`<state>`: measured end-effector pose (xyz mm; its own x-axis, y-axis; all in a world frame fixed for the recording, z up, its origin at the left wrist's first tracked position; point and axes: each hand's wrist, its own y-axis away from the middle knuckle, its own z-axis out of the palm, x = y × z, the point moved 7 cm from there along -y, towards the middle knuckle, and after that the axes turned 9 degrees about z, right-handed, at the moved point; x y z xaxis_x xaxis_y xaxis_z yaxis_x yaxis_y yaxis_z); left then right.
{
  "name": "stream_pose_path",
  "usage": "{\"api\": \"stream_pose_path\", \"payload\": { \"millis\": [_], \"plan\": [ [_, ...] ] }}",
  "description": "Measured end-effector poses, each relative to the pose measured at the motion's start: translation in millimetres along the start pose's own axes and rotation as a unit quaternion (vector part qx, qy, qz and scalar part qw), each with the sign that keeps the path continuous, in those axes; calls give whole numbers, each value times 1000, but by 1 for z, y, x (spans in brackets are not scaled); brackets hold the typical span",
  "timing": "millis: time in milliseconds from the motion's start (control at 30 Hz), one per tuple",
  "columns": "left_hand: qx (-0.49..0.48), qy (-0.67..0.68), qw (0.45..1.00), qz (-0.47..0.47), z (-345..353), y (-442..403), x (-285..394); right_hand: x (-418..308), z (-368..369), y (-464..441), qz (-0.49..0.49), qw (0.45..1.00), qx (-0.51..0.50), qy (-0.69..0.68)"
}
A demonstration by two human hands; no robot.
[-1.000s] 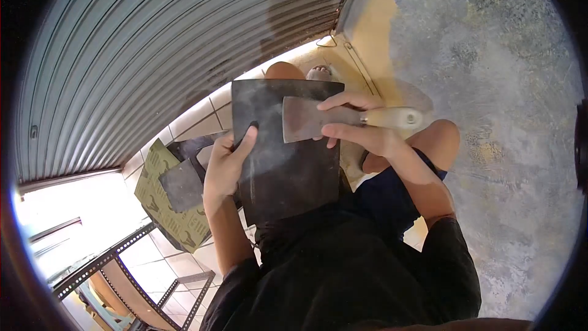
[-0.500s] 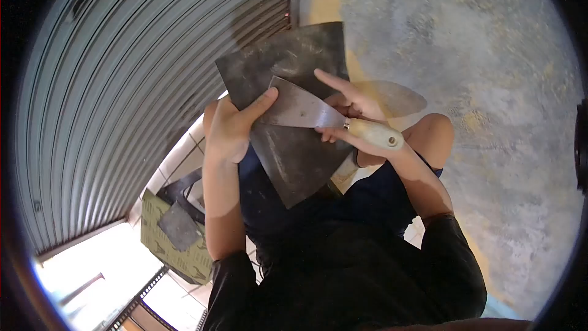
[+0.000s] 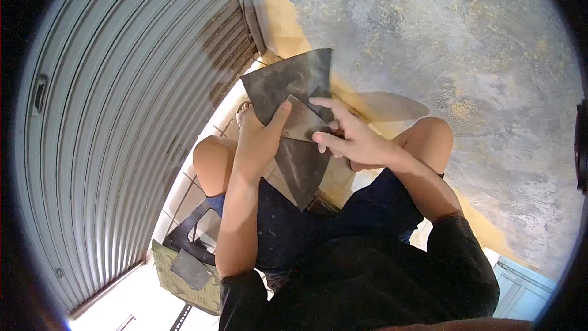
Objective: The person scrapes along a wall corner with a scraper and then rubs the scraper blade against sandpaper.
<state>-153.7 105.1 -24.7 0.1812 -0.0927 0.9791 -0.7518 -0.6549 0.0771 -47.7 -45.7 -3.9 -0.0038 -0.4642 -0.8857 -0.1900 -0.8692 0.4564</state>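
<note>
A dark, scuffed sheet that looks like sandpaper (image 3: 300, 168) is held up over my lap, its corner pointing down between my knees. My left hand (image 3: 257, 144) grips its left side, the thumb pressing a putty knife (image 3: 301, 121) blade flat against the sheet. At the blade's right end is my right hand (image 3: 352, 132), palm over the tool, with index finger and thumb extended along the blade and the other fingers curled. The putty knife's handle is hidden by this hand.
A ribbed metal shutter (image 3: 135, 98) rises on the left. On the right stands a patchy grey wall (image 3: 429, 49) with a yellow lower band. A printed olive sheet (image 3: 187, 285) with a grey scrap (image 3: 191, 268) lies beside a dark object at lower left. My bent knees flank the work.
My view has shifted, showing more floor and both knees. The sheet and both hands sit lower in view. The putty knife's handle, earlier visible across my right wrist, is now hidden.
</note>
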Motion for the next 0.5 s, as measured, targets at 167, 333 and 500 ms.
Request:
{"api": "stream_pose_path", "payload": {
  "millis": [167, 333, 500],
  "plan": [
    [81, 88, 992, -29, 0, -7, -32, -10, 8, -7, -162, 947, 142, 236],
    [66, 220, 972, -58, 10, 6, 11, -2, 1, -16, -90, 948, 163, 260],
    [23, -77, 993, 81, 9, 16, 31, -4, 0, -21, -159, 937, 208, 231]
  ]
}}
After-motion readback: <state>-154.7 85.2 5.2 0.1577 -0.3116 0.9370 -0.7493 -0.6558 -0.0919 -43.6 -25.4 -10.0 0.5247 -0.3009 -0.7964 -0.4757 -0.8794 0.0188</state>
